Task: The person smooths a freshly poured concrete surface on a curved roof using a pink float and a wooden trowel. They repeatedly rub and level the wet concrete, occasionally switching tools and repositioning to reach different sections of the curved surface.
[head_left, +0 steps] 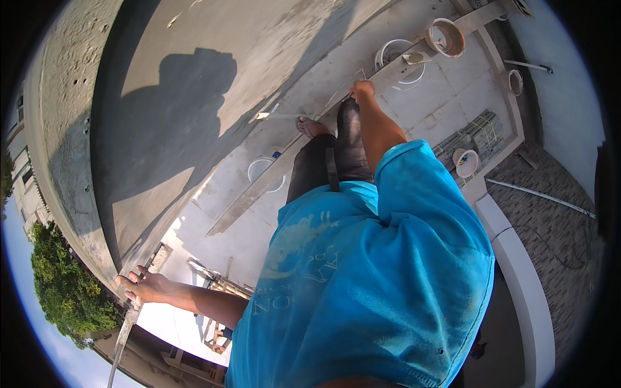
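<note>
My left hand (145, 287) rests with spread, slightly bent fingers on the rough edge of a concrete ledge, where a long narrow bar (120, 344) runs downward. My right hand (361, 89) is closed just beyond my dark-trousered knee, near a long plank (249, 197); what it holds is hidden. Beside my bare foot, a pale tool (262, 115) lies at the edge of the grey plastered surface (145, 58), which carries my shadow.
Buckets (445, 28) stand at the upper right and under the plank, another (264, 167) left of my legs. Bundled grey strips (482, 129) lie on the right, with white pipes (537, 194) beyond. Bamboo poles (215, 275) show below; trees (68, 281) and buildings lie past the left edge.
</note>
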Tool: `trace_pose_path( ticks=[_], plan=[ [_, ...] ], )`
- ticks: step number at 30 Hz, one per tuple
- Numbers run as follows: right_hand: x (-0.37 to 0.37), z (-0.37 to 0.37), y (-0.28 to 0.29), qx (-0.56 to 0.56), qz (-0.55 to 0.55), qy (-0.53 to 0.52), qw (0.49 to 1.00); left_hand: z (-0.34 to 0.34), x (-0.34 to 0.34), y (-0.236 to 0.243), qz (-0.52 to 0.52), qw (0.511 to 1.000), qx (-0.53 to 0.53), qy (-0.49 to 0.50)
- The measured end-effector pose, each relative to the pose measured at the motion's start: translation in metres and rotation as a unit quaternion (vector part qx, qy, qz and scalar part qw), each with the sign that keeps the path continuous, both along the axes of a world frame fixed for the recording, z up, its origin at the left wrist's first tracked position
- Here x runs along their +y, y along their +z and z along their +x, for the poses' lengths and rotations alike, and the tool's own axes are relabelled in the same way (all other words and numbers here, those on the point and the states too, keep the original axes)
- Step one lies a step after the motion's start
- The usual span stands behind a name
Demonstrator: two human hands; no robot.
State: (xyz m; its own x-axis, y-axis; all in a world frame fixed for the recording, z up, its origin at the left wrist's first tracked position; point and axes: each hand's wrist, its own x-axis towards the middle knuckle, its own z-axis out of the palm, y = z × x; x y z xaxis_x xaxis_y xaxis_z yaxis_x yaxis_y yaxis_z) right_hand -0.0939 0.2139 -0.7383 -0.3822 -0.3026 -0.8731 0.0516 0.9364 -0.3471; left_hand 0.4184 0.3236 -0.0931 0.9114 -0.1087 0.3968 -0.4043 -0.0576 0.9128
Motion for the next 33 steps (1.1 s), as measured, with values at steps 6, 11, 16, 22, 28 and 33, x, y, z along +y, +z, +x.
trace_pose_path(
  ticks=[6, 11, 16, 22, 28, 33],
  plan=[
    [0.043, 0.011, -0.074, 0.167, -0.205, 0.073, 0.962, -0.006, 0.0, 0.004, 0.011, 1.0, 0.0, 0.011],
    [0.04, -0.024, -0.033, 0.2, -0.074, 0.418, 0.883, -0.008, 0.001, 0.0, 0.008, 1.0, 0.013, -0.011],
    [0.032, -0.038, 0.096, 0.201, 0.019, 0.173, 0.964, -0.017, -0.009, -0.001, -0.01, 0.997, 0.028, -0.067],
    [0.056, -0.065, 0.089, 0.243, -0.015, 0.148, 0.959, -0.009, -0.002, 0.001, 0.014, 0.993, 0.047, -0.104],
    [0.153, -0.089, 0.066, 0.219, 0.207, 0.106, 0.948, -0.013, -0.005, 0.002, 0.042, 0.99, 0.025, -0.134],
    [0.223, -0.052, 0.112, 0.176, 0.247, 0.081, 0.949, -0.001, 0.018, -0.003, 0.114, 0.975, -0.036, -0.189]
  ],
)
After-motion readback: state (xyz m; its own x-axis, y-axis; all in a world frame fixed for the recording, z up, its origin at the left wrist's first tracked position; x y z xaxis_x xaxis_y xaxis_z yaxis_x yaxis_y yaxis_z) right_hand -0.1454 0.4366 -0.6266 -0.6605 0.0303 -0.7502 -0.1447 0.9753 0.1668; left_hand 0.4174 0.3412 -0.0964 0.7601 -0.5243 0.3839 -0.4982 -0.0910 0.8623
